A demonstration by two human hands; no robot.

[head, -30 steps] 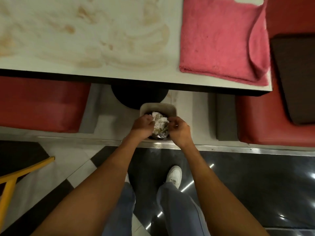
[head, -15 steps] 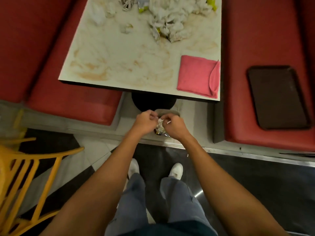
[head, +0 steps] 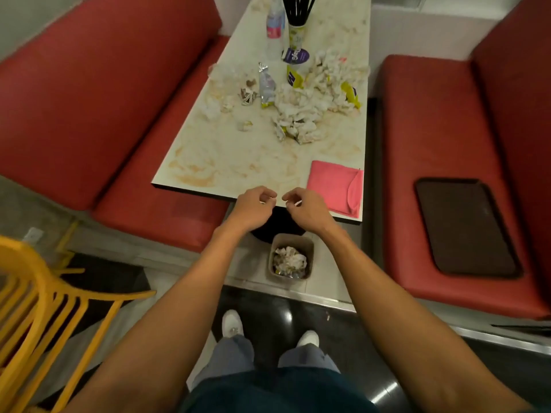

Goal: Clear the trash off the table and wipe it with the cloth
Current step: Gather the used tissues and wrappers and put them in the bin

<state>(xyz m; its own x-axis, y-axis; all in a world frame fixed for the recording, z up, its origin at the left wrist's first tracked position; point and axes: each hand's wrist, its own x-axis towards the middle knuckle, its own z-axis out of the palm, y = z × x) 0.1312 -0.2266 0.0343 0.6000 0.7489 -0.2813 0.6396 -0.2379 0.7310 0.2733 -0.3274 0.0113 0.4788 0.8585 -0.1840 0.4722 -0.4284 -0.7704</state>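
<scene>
My left grip point(head: 253, 205) and right grip point(head: 305, 208) hover empty, fingers loosely curled, over the near edge of the bench point(head: 238, 156). The trash pile point(head: 307, 105) lies far ahead, slightly nearer my right grip; the cloth point(head: 334, 187) sits just to its right.

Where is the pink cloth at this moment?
In the head view, the pink cloth lies folded on the near right corner of the table, just right of the right hand.

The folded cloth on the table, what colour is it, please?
The folded cloth is plain pink, clearest in the head view.
</scene>
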